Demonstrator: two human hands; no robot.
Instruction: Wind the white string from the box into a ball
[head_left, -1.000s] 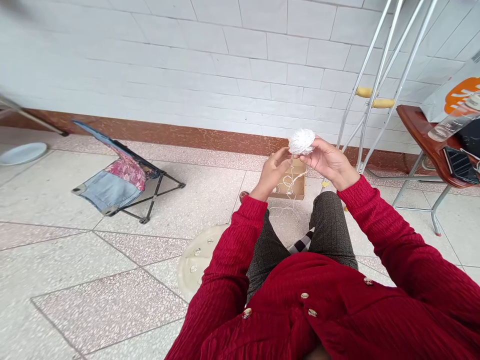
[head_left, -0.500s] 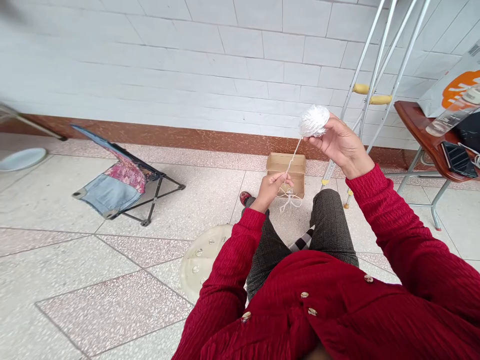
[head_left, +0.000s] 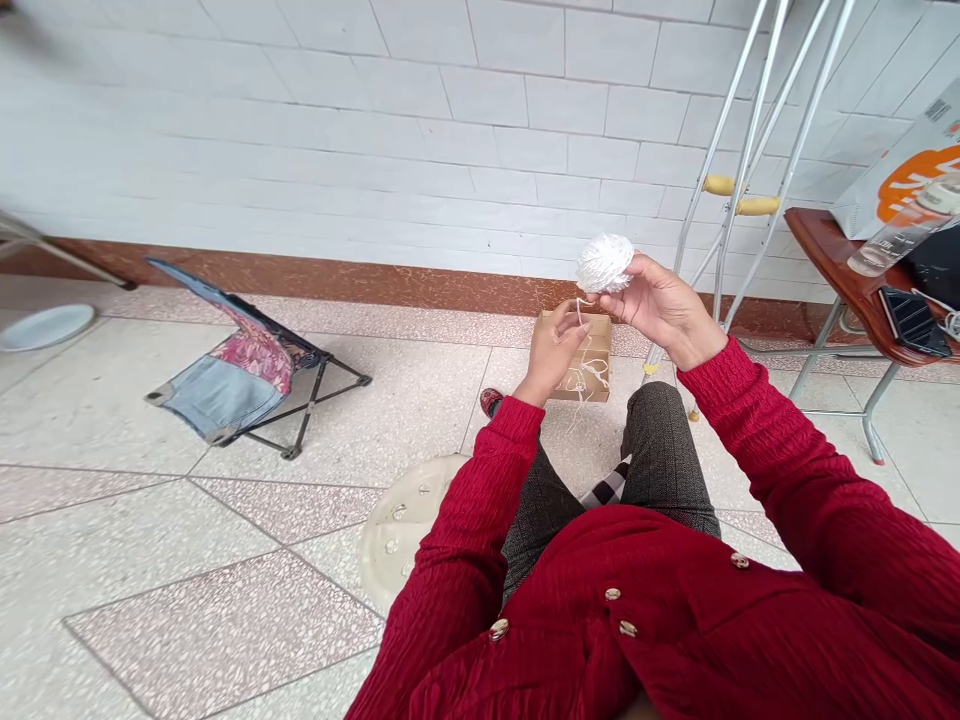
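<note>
A white ball of yarn is gripped by the fingertips of my right hand, up in front of the wall. Just below and left of it, my left hand has its fingers curled around the loose yarn strand, which bends over from the ball's underside. Thumb and forefinger look slightly parted, with the strand between them. Tangled loops of yarn dangle under the left hand, in front of an open cardboard box on the floor.
A pale round stool stands left of my legs. Farther left is a folding chair, and a light basin lies beyond it. Crutches lean on the wall. At right, a brown stool bears a bottle, a phone and a bag.
My left hand has risen toward the ball, and its pinch has loosened. The right hand and ball have moved slightly left and down. The strand between them is now short and slack.
</note>
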